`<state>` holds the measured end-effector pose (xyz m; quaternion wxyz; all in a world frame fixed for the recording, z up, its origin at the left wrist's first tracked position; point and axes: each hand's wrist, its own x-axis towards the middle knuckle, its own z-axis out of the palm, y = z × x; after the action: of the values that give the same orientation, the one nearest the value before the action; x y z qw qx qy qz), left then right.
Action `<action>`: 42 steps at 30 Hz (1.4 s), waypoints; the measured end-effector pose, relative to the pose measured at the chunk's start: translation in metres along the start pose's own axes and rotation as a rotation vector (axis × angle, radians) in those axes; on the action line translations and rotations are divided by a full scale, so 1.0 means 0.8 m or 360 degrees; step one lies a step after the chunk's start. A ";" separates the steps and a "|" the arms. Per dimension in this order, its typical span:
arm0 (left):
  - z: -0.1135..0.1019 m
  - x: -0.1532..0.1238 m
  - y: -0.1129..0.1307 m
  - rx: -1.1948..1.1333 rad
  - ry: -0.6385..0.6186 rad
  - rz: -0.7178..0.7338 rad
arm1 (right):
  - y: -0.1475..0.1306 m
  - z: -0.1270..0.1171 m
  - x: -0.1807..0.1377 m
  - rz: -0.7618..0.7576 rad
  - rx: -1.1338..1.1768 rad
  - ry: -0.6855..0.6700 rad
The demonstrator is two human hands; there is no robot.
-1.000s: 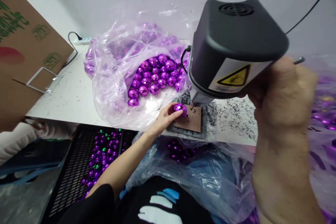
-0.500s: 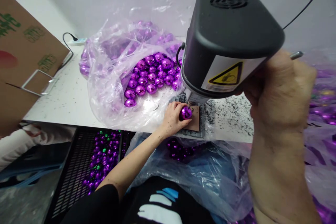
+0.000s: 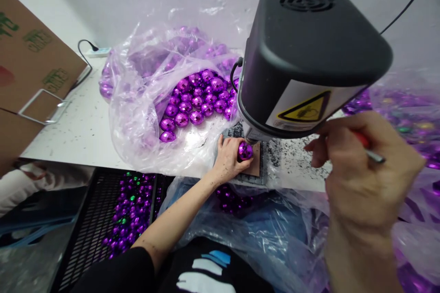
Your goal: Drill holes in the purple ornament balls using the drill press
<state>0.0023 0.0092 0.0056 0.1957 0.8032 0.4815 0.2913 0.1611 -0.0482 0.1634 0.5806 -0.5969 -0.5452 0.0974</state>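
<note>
My left hand (image 3: 229, 159) pinches a shiny purple faceted ball (image 3: 245, 150) over a small brown board (image 3: 253, 165) on the worktable, right below the nose of a black machine head (image 3: 309, 50). A yellow warning label marks the machine's front. Whatever tip meets the ball is mostly hidden. Beside the machine, my right hand (image 3: 367, 169) is closed round a rod with a red part and a metal end (image 3: 375, 156). I cannot tell whether that rod joins the machine. More purple balls (image 3: 196, 103) lie in the mouth of a clear plastic bag (image 3: 137, 132).
Dark specks litter the white tabletop (image 3: 295, 165). A cardboard box (image 3: 37, 68) leans in at left, near a power strip (image 3: 98, 52). Below stands a black crate (image 3: 77, 233) of purple and green balls. Another person's sleeve (image 3: 20, 187) shows at far left; more bagged balls lie at right.
My right hand has moved down along the machine's side with the rod, showing its red part. My left hand stays on the ball. The view has shifted slightly.
</note>
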 end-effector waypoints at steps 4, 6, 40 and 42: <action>-0.001 -0.001 0.000 -0.0030 0.0005 -0.0007 | 0.015 -0.004 -0.029 -0.0127 -0.0220 -0.0082; 0.000 -0.002 0.001 -0.0040 0.0008 -0.0013 | 0.022 -0.001 -0.035 -0.0265 -0.0198 -0.0067; -0.001 -0.004 0.002 -0.0163 -0.0131 -0.0141 | 0.105 0.043 -0.053 -0.0691 0.0100 0.0279; 0.001 -0.006 0.000 -0.0142 -0.0092 -0.0118 | 0.113 0.045 -0.056 -0.0712 0.0086 0.0283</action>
<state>0.0010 0.0048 0.0038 0.2559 0.7833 0.4915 0.2817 0.1650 -0.0369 0.0571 0.6492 -0.4518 -0.6076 -0.0721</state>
